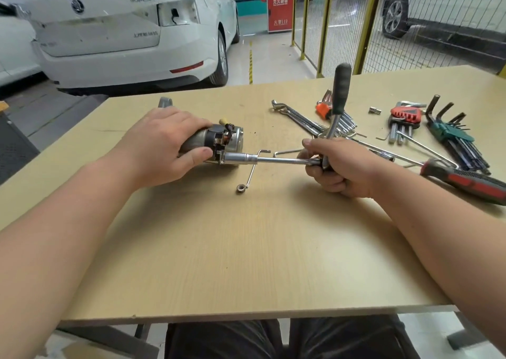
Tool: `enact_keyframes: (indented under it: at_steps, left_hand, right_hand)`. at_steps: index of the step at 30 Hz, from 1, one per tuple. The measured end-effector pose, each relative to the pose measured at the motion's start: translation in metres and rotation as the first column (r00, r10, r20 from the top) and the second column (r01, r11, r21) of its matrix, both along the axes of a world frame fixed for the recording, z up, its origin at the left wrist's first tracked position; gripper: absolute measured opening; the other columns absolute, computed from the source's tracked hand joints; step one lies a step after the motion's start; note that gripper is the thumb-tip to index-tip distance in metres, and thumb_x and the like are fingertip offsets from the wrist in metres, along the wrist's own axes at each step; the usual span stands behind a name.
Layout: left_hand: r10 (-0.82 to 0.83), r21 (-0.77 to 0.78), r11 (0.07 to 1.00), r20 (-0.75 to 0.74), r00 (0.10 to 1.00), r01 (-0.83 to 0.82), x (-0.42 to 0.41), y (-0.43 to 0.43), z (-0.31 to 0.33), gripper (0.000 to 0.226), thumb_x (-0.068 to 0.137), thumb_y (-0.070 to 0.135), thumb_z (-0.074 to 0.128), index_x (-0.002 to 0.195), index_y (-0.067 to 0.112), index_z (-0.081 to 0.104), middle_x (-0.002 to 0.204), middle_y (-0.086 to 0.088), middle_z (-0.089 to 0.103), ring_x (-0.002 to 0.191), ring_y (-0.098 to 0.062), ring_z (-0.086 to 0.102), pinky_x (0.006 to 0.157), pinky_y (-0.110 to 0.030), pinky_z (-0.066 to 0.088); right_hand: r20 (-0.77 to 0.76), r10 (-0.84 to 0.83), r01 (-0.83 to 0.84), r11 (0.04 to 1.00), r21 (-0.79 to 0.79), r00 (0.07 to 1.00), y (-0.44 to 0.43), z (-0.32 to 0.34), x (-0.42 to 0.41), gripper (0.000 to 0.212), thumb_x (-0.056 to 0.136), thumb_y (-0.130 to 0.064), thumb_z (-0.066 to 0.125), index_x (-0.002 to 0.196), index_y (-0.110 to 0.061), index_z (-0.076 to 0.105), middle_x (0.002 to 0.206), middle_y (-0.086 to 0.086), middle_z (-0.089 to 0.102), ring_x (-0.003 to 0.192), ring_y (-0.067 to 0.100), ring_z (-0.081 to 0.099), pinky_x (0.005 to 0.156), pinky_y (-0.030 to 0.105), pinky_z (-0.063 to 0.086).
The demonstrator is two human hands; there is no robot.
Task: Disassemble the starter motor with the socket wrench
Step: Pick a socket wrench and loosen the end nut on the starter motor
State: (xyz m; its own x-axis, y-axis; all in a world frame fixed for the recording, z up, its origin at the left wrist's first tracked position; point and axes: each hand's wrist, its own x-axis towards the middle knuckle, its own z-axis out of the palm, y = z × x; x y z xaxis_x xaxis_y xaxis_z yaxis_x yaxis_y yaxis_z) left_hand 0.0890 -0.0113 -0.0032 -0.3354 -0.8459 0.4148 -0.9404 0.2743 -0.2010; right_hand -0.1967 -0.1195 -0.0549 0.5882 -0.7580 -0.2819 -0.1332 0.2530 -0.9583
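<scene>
The starter motor, a dark metal cylinder with a silver end, lies on its side on the wooden table. My left hand grips its body from above. The socket wrench has a long chrome extension whose socket sits on the motor's near end. My right hand grips the ratchet head, and the black handle stands upward. A loose nut lies on the table just in front of the socket.
A red and black screwdriver lies right of my right hand. Behind it are hex key sets, a green key set, wrenches and a small socket. A bent hex key lies under the extension. A white car is parked beyond the table.
</scene>
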Motion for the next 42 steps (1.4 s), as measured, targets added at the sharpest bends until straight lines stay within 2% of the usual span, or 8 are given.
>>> enact_keyframes:
  at_steps: [16,24,28,31,34,37,40,42]
  left_hand:
    - [0.146,-0.152,0.97,-0.256,0.956,-0.189,0.0,-0.036,0.001,0.049,0.086,0.056,0.026,0.093,0.03,0.067,0.083,0.012,0.066,0.083,-0.018,0.057,0.059,-0.026,0.031]
    - [0.176,-0.171,0.957,-0.299,0.938,-0.234,-0.003,-0.035,-0.001,0.048,0.082,0.058,0.027,0.088,0.032,0.066,0.077,0.014,0.062,0.082,-0.019,0.056,0.059,-0.027,0.033]
    - [0.215,-0.11,0.962,-0.266,0.94,-0.251,-0.003,-0.038,0.002,0.049,0.086,0.054,0.023,0.095,0.031,0.065,0.083,0.013,0.062,0.087,-0.019,0.054,0.06,-0.028,0.032]
    - [0.213,-0.052,0.973,-0.173,0.962,-0.225,-0.008,-0.042,0.002,0.052,0.088,0.049,0.023,0.113,0.022,0.06,0.11,0.002,0.064,0.102,-0.024,0.054,0.078,-0.035,0.041]
    - [0.186,-0.056,0.981,-0.013,0.982,-0.187,-0.013,-0.038,-0.004,0.07,0.082,0.061,0.024,0.127,0.014,0.052,0.133,-0.002,0.05,0.115,-0.025,0.049,0.095,-0.039,0.036]
    - [0.164,-0.061,0.985,-0.007,0.986,-0.164,-0.013,-0.036,-0.006,0.07,0.081,0.062,0.029,0.128,0.014,0.047,0.141,-0.004,0.039,0.114,-0.03,0.049,0.096,-0.046,0.035]
    - [0.109,-0.077,0.99,-0.082,0.991,-0.115,-0.016,-0.035,-0.005,0.05,0.084,0.056,0.035,0.124,0.028,0.044,0.141,-0.005,0.039,0.103,-0.03,0.053,0.09,-0.047,0.037]
    - [0.094,-0.07,0.993,-0.036,0.995,-0.096,-0.015,-0.035,-0.005,0.043,0.087,0.055,0.035,0.117,0.034,0.057,0.137,-0.002,0.045,0.104,-0.029,0.054,0.088,-0.047,0.037]
  right_hand:
    - [0.07,-0.038,0.006,0.914,0.405,0.997,-0.016,0.012,0.02,0.036,0.097,-0.044,0.04,0.071,-0.019,0.04,0.045,-0.003,0.037,0.025,0.006,0.02,0.029,0.011,0.014]
    - [0.039,-0.176,0.177,0.898,-0.404,0.984,-0.005,0.012,0.021,0.038,0.097,-0.039,0.041,0.07,-0.015,0.054,0.048,0.005,0.049,0.036,0.017,0.035,0.038,0.022,0.029]
    - [-0.118,-0.182,-0.023,0.452,-0.891,0.976,-0.011,0.003,0.011,0.014,0.089,-0.033,0.049,0.079,-0.026,0.056,0.06,-0.013,0.052,0.056,0.005,0.046,0.053,0.013,0.037]
    - [-0.241,-0.22,-0.197,0.205,-0.959,0.945,-0.015,0.005,0.008,0.016,0.086,-0.037,0.057,0.094,-0.025,0.06,0.073,-0.021,0.05,0.063,0.007,0.045,0.06,0.006,0.035]
    - [-0.149,-0.153,-0.039,0.559,-0.828,0.977,-0.015,0.017,0.019,0.026,0.087,-0.042,0.046,0.082,-0.021,0.059,0.056,-0.01,0.053,0.048,0.005,0.045,0.046,0.014,0.034]
    - [-0.009,-0.047,0.045,0.978,-0.203,0.999,-0.019,0.028,0.022,0.035,0.096,-0.042,0.043,0.083,-0.012,0.056,0.05,0.004,0.048,0.035,0.012,0.027,0.035,0.017,0.023]
    - [0.001,-0.011,0.011,0.998,0.069,1.0,-0.017,0.027,0.022,0.031,0.097,-0.04,0.043,0.083,-0.013,0.052,0.051,0.005,0.044,0.033,0.01,0.021,0.033,0.014,0.019]
    - [-0.074,-0.068,0.044,0.957,-0.288,0.995,-0.014,0.021,0.024,0.028,0.097,-0.035,0.046,0.08,-0.015,0.057,0.053,0.002,0.05,0.036,0.011,0.033,0.036,0.02,0.027]
